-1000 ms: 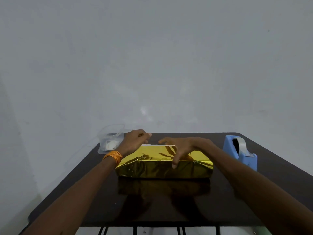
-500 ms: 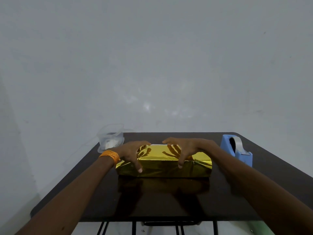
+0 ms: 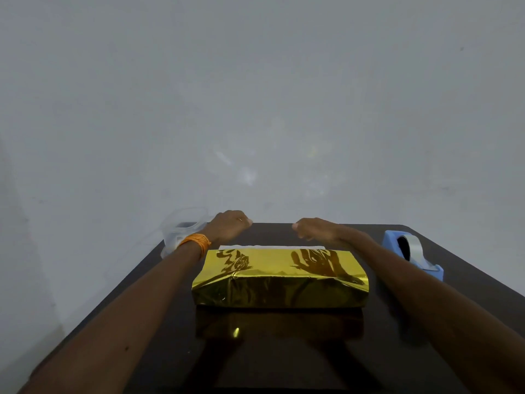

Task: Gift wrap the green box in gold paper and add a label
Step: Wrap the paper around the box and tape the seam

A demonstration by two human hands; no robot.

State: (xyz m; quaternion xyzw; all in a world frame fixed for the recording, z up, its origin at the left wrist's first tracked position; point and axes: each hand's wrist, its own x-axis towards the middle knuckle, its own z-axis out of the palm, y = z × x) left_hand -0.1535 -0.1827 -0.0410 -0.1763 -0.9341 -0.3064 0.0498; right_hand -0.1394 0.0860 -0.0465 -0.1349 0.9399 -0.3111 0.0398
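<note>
Head view. One gold-wrapped box (image 3: 279, 277) lay near the middle of the one dark table (image 3: 284, 354), its long side facing me and its foil creased at the near left corner. One narrow white strip (image 3: 272, 247) showed along the box's far edge; what it was could not be told. One clear plastic container (image 3: 184, 226) stood at the far left of the table, and one blue tape dispenser (image 3: 412, 255) stood at the far right, both well apart from the box. Two hands were in view. My left hand (image 3: 230, 227), with one orange wristband (image 3: 196, 241) on its wrist, was raised beyond the box's far left corner and touched nothing that I could see. My right hand (image 3: 318, 228) was raised beyond the far edge, right of centre, and was likewise clear of the box. Each hand showed its back to the camera, fingers curled under and partly hidden, so whether either pinched anything could not be told. The foil top mirrored both hands.

Compared with half a second earlier: both hands had then lain on top of the box, fingers spread over its near edge; they had since lifted off and drawn back past the far edge. The box, container and dispenser kept their places.
</note>
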